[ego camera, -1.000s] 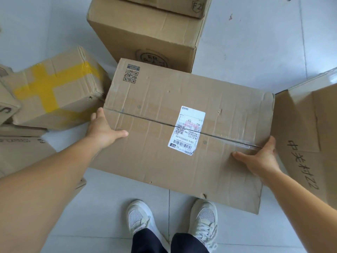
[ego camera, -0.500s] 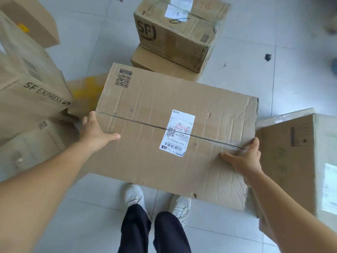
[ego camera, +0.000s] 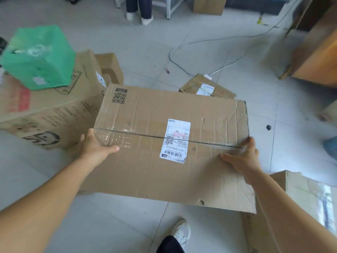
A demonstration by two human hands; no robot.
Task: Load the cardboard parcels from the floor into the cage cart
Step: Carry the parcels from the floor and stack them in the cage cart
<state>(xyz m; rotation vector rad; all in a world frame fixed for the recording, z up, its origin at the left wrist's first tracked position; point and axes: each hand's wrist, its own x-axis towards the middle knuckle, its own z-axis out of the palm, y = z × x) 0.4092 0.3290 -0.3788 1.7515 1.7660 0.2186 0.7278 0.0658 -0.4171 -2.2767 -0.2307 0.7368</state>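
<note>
We held the wide, flat, creased brown cardboard parcel clear of the grey tiled floor, above our white shoe. The left hand clamped its left edge, the right hand its right; each grip was a thumb on top, fingers curled under the side. More cardboard boxes lay near.

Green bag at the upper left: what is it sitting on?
The green bag rests on top of a large printed cardboard box lying on the floor. The bag covers part of the box's top, so what lies beneath it there cannot be seen.
</note>
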